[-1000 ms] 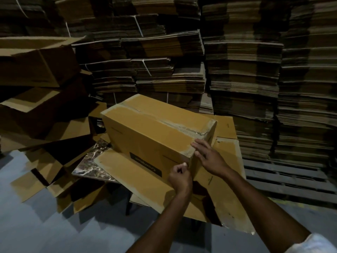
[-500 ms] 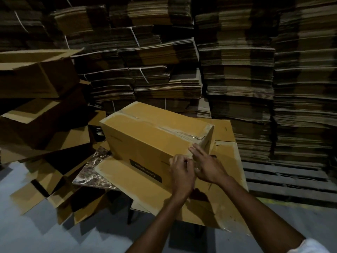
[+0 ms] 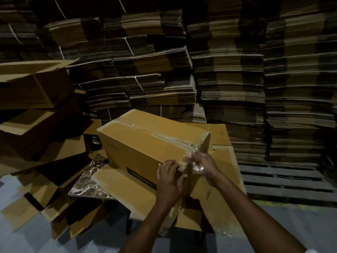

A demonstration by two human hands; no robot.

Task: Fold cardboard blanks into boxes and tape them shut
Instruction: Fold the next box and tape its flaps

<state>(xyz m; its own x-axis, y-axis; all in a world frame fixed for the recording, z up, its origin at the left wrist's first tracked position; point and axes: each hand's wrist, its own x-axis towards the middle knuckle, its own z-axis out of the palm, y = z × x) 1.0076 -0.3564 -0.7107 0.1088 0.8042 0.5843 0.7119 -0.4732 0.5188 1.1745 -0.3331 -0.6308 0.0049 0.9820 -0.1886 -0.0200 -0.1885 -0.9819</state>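
Left hand (image 3: 171,179) went from curled at the corner to flat, fingers spread, pressing the near face of the taped brown cardboard box (image 3: 142,143). Right hand (image 3: 203,164) now pinches crumpled clear tape (image 3: 196,168) at the box's right top corner. Box sits on flat cardboard sheets (image 3: 224,161) over the marble-patterned bench (image 3: 91,181).

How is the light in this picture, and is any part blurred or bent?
Head view: dim, brightest on the box; stacks behind fall into shadow; the right hand is slightly blurred, with glare on the clear tape; edges bow outward.
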